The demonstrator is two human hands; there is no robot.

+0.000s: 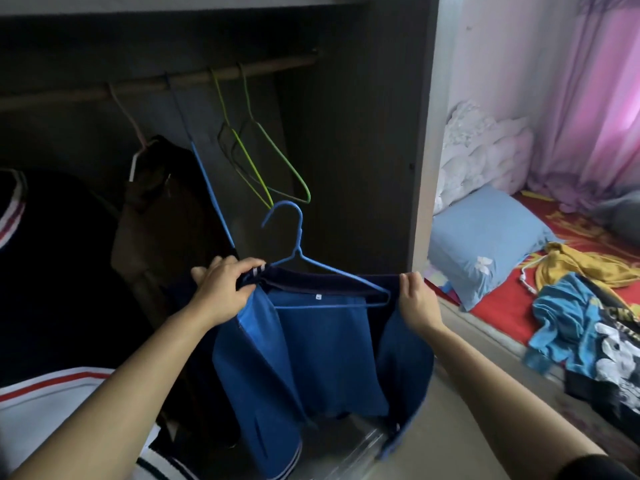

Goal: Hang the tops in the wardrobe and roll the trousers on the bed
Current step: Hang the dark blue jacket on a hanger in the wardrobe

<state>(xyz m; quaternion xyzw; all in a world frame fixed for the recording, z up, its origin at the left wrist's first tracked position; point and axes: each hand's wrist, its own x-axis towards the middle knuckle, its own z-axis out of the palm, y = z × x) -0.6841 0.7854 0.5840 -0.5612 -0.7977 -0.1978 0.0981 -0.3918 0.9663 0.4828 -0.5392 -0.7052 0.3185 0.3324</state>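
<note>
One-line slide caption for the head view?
Left hand and right hand grip a blue jacket on a blue wire hanger below the wooden wardrobe rail.

At the right of the frame, 1 blue pillow (485,244) lies just below a crumpled white quilt (481,157); a pink curtain (588,98) hangs at upper right.

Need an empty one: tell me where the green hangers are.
In the head view the green hangers hang empty on the wardrobe rail, towards its right end, just above the hook of the blue hanger with the blue jacket.
</note>
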